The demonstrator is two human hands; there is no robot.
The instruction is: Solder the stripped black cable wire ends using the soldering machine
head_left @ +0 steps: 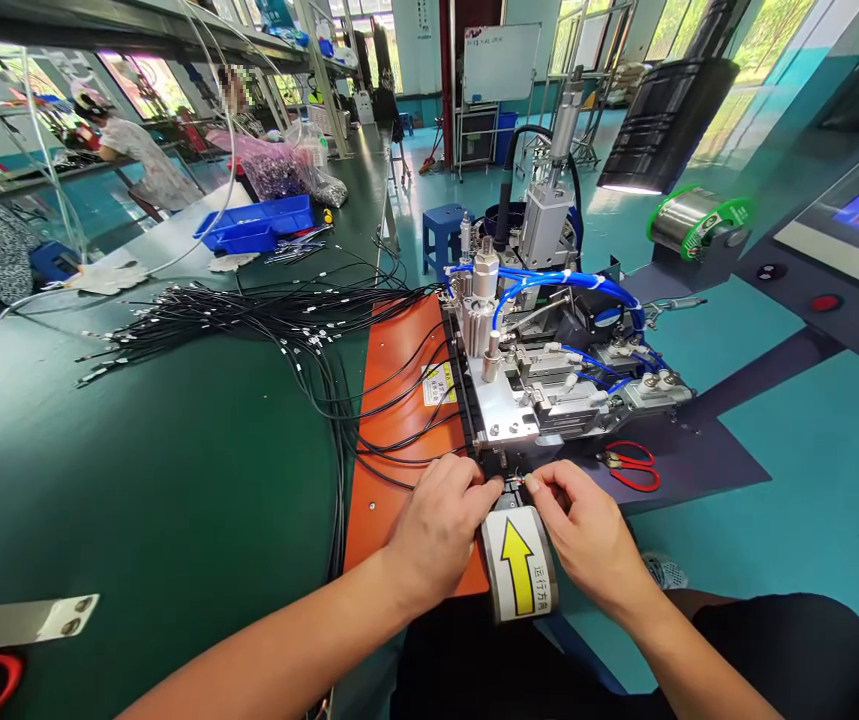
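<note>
My left hand [448, 520] is closed at the front of the machine's feed track, its thumb and fingers pinched on the end of a black cable [388, 478]. From the other side my right hand [577, 520] pinches thin wires [517, 481] at that end. The fingertips hide most of the small piece between them. Just below the hands is a round drum with a yellow arrow label [519, 565]. Behind them stands the metal soldering machine [504, 400] with blue air hoses. Several black cables lie across the orange plate [391, 360] on its left.
A large bundle of black cables [204, 315] lies on the green table [174, 480]. Red-handled cutters [633, 466] rest right of the machine. A solder spool [699, 222] and a control panel [823, 300] are at right. Blue trays [256, 225] sit behind; people sit at far left.
</note>
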